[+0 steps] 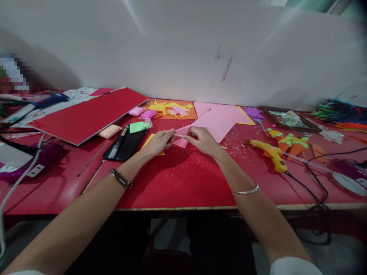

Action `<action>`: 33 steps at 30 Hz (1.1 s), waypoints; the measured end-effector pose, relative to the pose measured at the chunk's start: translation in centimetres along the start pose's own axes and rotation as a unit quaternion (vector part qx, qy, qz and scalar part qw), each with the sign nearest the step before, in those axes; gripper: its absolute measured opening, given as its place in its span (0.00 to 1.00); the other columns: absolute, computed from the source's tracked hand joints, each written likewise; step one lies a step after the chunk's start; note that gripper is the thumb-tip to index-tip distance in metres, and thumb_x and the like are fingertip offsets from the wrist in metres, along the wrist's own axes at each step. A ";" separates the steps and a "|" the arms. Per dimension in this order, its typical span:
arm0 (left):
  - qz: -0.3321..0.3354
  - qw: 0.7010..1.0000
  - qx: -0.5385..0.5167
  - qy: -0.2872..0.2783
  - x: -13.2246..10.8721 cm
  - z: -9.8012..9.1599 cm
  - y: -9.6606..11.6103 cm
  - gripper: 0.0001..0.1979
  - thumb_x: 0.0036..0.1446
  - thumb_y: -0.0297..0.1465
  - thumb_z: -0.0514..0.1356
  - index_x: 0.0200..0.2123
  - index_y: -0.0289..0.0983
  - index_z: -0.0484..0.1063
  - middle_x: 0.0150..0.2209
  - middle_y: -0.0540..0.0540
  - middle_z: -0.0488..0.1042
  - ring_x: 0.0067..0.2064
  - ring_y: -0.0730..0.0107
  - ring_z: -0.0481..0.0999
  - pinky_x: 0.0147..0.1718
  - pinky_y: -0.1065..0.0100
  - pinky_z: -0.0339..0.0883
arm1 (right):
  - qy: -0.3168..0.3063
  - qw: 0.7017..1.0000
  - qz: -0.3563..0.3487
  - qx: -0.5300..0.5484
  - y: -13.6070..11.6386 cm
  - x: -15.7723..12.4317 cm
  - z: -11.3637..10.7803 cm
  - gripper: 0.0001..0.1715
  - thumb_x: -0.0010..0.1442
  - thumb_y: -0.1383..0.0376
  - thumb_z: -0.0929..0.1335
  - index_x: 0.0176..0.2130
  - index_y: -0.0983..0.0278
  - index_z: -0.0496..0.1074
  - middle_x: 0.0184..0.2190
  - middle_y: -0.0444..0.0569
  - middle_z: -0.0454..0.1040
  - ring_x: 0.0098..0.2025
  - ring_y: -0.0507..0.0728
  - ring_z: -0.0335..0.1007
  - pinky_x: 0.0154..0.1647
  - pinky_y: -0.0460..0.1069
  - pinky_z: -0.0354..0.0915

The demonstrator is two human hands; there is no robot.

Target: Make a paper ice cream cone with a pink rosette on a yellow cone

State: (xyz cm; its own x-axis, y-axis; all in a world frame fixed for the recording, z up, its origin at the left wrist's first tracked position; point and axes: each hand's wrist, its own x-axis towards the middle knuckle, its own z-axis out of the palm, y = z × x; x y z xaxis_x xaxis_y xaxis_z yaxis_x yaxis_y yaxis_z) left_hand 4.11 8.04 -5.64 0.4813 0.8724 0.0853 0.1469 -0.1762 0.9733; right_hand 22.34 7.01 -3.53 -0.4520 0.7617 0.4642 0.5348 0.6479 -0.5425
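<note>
Both my hands meet over the middle of the red table (177, 183). My left hand (160, 140) pinches one end of a thin pale stick (179, 135). My right hand (202, 139) is closed on the same stick and on a small pink paper piece (181, 143) wrapped around it. Just behind lies a large pink paper sheet (218, 120). A yellow paper scrap (151, 140) shows under my left hand.
A black phone (126, 147) with a pen lies to the left, near clay blocks (139, 126) and a red board (86, 116). A yellow glue gun (272, 152) with its cable lies right, beside orange paper carrots (292, 143). Yellow paper scraps (169, 107) sit at the back.
</note>
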 end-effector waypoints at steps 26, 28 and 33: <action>0.035 0.999 -0.026 -0.025 -0.3 0.0 0.6 0.23 0.59 0.43 0.41 0.17 0.36 0.57 0.11 0.54 0.54 0.14 0.80 0.53 0.16 0.74 0.49 | -0.034 0.999 0.006 0.002 -1.3 -0.3 0.4 0.11 0.58 0.61 0.59 0.31 0.65 0.64 0.21 0.42 0.62 0.23 0.48 0.55 0.26 0.44 0.50; 0.069 0.997 -0.002 -0.032 -0.4 0.0 0.7 0.20 0.57 0.42 0.45 0.20 0.35 0.59 0.14 0.54 0.57 0.16 0.80 0.56 0.18 0.74 0.51 | -0.040 0.997 0.005 0.069 -1.3 -0.2 0.3 0.12 0.58 0.60 0.59 0.32 0.66 0.65 0.25 0.43 0.63 0.26 0.48 0.57 0.28 0.44 0.53; 0.111 0.988 0.102 -0.026 -0.7 0.3 1.0 0.20 0.56 0.39 0.49 0.17 0.34 0.59 0.15 0.53 0.59 0.19 0.81 0.57 0.21 0.74 0.52 | -0.106 0.976 0.019 0.189 -1.2 0.0 0.1 0.12 0.57 0.60 0.60 0.30 0.66 0.65 0.24 0.43 0.62 0.26 0.48 0.57 0.26 0.43 0.54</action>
State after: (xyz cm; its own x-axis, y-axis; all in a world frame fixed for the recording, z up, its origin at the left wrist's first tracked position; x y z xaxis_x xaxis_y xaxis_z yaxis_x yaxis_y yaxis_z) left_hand 4.21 7.14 -4.79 0.5649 0.7778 0.2755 0.2017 -0.4540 0.8679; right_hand 21.67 6.26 -2.97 -0.5956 0.7433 0.3046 0.2714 0.5430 -0.7947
